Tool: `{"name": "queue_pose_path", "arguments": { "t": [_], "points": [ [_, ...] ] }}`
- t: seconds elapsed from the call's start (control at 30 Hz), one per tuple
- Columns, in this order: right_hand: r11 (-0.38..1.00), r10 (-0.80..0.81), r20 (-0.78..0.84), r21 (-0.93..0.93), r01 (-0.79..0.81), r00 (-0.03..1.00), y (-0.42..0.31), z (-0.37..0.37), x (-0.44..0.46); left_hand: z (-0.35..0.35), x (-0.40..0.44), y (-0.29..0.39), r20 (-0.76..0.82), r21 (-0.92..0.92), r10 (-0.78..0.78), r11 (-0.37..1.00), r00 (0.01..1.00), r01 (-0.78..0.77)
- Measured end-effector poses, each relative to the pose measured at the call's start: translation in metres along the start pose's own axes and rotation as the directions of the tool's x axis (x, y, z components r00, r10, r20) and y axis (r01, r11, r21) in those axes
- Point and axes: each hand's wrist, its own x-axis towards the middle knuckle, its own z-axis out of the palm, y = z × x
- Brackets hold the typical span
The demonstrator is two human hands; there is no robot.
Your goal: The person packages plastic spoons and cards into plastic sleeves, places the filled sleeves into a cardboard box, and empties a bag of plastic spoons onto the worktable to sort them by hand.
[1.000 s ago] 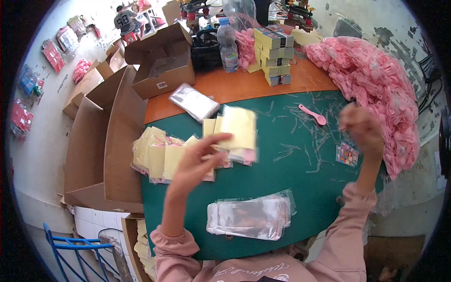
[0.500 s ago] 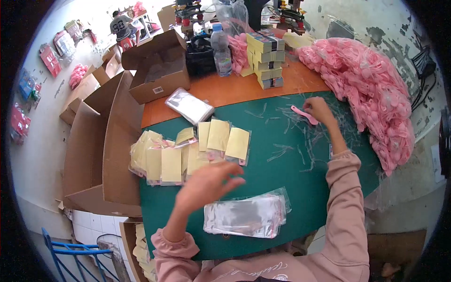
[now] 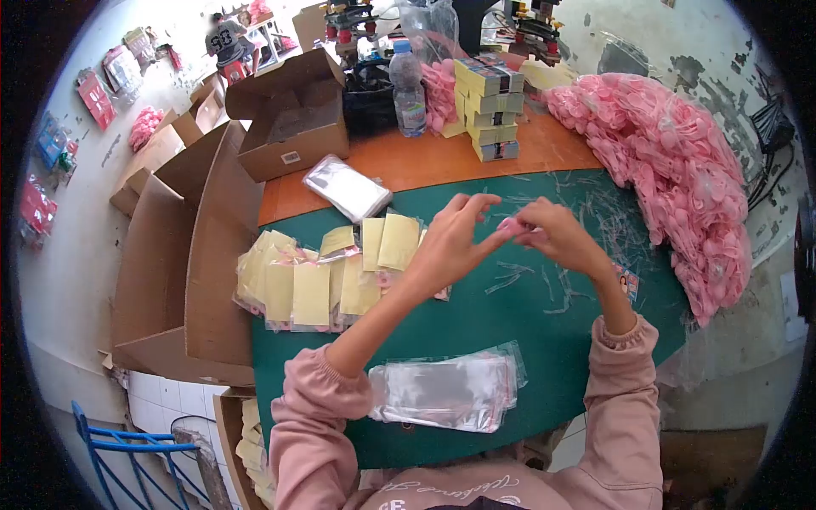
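Observation:
My right hand point(image 3: 557, 231) pinches a small pink plastic utensil point(image 3: 510, 227), mostly hidden by the fingers; its exact kind is not clear. Close beside it is my left hand point(image 3: 459, 234), fingers spread and thumb reaching to the utensil; whether they touch I cannot tell. Below my forearms lies a stack of clear plastic sleeves point(image 3: 446, 391) on the green mat point(image 3: 510, 319). Left of my left hand, several clear packets with cream cards point(image 3: 311, 293) overlap in a heap.
A large heap of pink plastic utensils point(image 3: 671, 161) covers the right side. Clear plastic strips point(image 3: 557, 285) are scattered on the mat. Card stacks point(image 3: 493, 110), a water bottle point(image 3: 409, 89) and open cardboard boxes point(image 3: 212, 263) stand around. Another person point(image 3: 228, 44) sits far back.
My right hand has lifted the pink utensil from the mat and moved left and toward me. My left hand has gone up and right from near the packets to meet it.

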Motion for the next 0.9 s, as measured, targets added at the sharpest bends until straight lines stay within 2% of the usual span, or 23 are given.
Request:
{"name": "queue_pose_path", "arguments": {
  "t": [0.07,0.1,0.13,0.23,0.3,0.43,0.5,0.53,0.57,0.6,0.63,0.7,0.73,0.77,0.8,0.83,0.87,0.9],
  "points": [
    [0.999,0.032,0.056,0.034,-0.034,0.998,-0.003,0.001,-0.003,0.008,0.005,-0.003,0.005,-0.076,0.017,0.997,1.0,-0.016],
    [0.995,0.056,0.112,0.07,-0.064,0.992,-0.003,0.0,-0.004,0.01,0.007,-0.002,0.019,-0.073,-0.038,0.997,0.999,0.039],
    [0.995,0.059,0.11,0.07,-0.067,0.992,-0.001,0.001,-0.007,0.011,0.007,-0.002,0.034,-0.068,-0.093,0.993,0.995,0.096],
    [0.984,-0.011,0.028,0.18,0.006,1.0,0.014,0.008,-0.018,0.011,0.004,0.003,-0.011,-0.131,-0.128,0.983,0.992,0.125],
    [0.861,0.223,0.219,0.413,-0.297,0.95,0.025,0.01,-0.026,0.008,0.003,0.002,-0.056,-0.111,-0.106,0.989,0.993,0.099],
    [0.792,0.256,0.287,0.485,-0.37,0.923,0.055,-0.008,-0.031,0.008,-0.001,0.001,-0.158,-0.107,-0.113,0.99,0.981,0.097],
    [0.759,0.429,0.277,0.405,-0.51,0.86,0.076,-0.025,-0.032,0.003,0.0,-0.001,-0.218,-0.089,-0.118,0.991,0.969,0.101],
    [0.758,0.431,0.279,0.404,-0.512,0.858,0.079,-0.022,-0.034,0.0,-0.001,-0.002,-0.276,-0.074,-0.123,0.992,0.953,0.107],
    [0.866,0.423,0.149,0.223,-0.447,0.894,0.08,-0.018,-0.035,-0.002,-0.002,-0.003,-0.277,-0.076,-0.125,0.991,0.953,0.108],
    [0.923,0.385,0.024,0.023,-0.385,0.923,0.079,-0.011,-0.038,-0.004,-0.003,-0.005,-0.256,-0.081,-0.212,0.977,0.943,0.197],
    [0.927,0.312,-0.094,-0.189,-0.324,0.946,0.078,-0.005,-0.038,-0.006,-0.002,-0.006,-0.238,-0.083,-0.291,0.957,0.927,0.279],
    [0.776,0.092,-0.254,-0.588,-0.229,0.963,0.071,0.009,-0.039,-0.006,-0.003,-0.005,-0.242,-0.099,-0.341,0.94,0.908,0.327],
    [0.94,0.298,-0.307,-0.071,-0.335,0.904,0.039,0.023,-0.033,-0.005,-0.002,-0.008,-0.218,-0.185,-0.388,0.917,0.896,0.352],
    [0.811,0.5,-0.238,0.467,-0.354,0.833,0.009,0.035,-0.025,-0.002,-0.003,-0.01,-0.188,-0.27,-0.434,0.885,0.881,0.378],
    [0.807,0.506,-0.235,0.469,-0.36,0.83,0.005,0.04,-0.023,0.003,-0.005,-0.012,-0.181,-0.271,-0.438,0.883,0.881,0.383],
    [0.553,0.606,-0.088,0.761,-0.34,0.79,0.003,0.043,-0.021,0.007,-0.007,-0.014,-0.171,-0.327,-0.452,0.864,0.876,0.382],
    [0.213,0.641,0.086,0.935,-0.283,0.763,0.002,0.044,-0.02,0.01,-0.009,-0.017,-0.163,-0.38,-0.464,0.844,0.871,0.379],
    [0.211,0.639,0.085,0.936,-0.281,0.765,0.008,0.045,-0.023,0.01,-0.012,-0.023,-0.164,-0.377,-0.463,0.845,0.871,0.379]
  ]
}}
